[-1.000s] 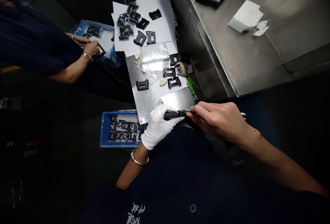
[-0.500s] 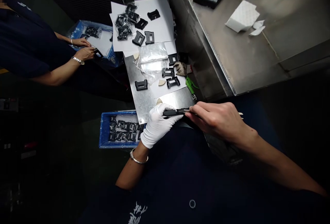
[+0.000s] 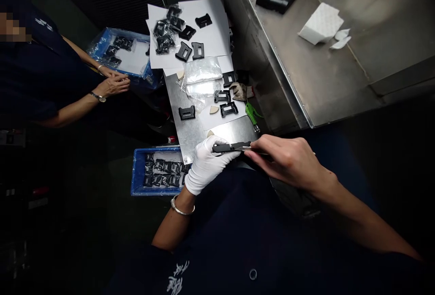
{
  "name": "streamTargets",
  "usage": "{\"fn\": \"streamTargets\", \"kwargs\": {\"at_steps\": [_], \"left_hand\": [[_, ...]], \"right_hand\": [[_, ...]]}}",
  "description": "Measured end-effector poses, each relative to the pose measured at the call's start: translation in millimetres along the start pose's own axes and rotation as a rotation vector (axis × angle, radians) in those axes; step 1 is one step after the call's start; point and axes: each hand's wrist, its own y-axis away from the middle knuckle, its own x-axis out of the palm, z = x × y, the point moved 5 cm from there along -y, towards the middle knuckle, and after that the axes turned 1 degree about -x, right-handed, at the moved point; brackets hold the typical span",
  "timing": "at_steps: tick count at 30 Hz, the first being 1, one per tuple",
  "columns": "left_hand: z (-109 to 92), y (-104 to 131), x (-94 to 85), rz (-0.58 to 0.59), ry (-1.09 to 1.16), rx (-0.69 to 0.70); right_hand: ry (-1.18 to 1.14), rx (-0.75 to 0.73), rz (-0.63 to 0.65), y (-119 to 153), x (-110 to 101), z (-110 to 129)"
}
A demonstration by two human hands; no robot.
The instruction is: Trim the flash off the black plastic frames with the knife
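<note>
My left hand [image 3: 208,163], in a white glove, is closed around a black plastic part [image 3: 224,148] held edge-on over the near end of the metal table. My bare right hand [image 3: 285,155] pinches a thin tool [image 3: 247,148], its tip against the right part of the black piece. Beyond them, two black frames [image 3: 229,109] lie on white paper, and another black frame [image 3: 187,113] is on the bare metal at the left. A beige wedge [image 3: 214,109] sits between them. Clear plastic bags [image 3: 202,70] lie further back.
A blue bin [image 3: 133,171] with bagged black parts stands at the lower left. A green air gun [image 3: 252,113] lies at the table's right edge. At the left, a person's hands [image 3: 113,84] are near another blue bin [image 3: 102,43]. A steel counter [image 3: 306,77] rises at the right.
The other person's hands have come together in front of their bin and no longer show the dark part they held. My hands have barely moved.
</note>
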Motion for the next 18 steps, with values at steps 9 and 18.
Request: {"fn": "streamTargets", "kwargs": {"at_steps": [9,18], "left_hand": [[-5,1,-4.1,-0.029,0.047,0.017],[-11,-2,-2.2,-0.007,-0.053,0.139]], "right_hand": [[-0.387,0.105,-0.190,-5,-7,-4],[-0.387,-0.072,-0.238,-7,10,12]]}}
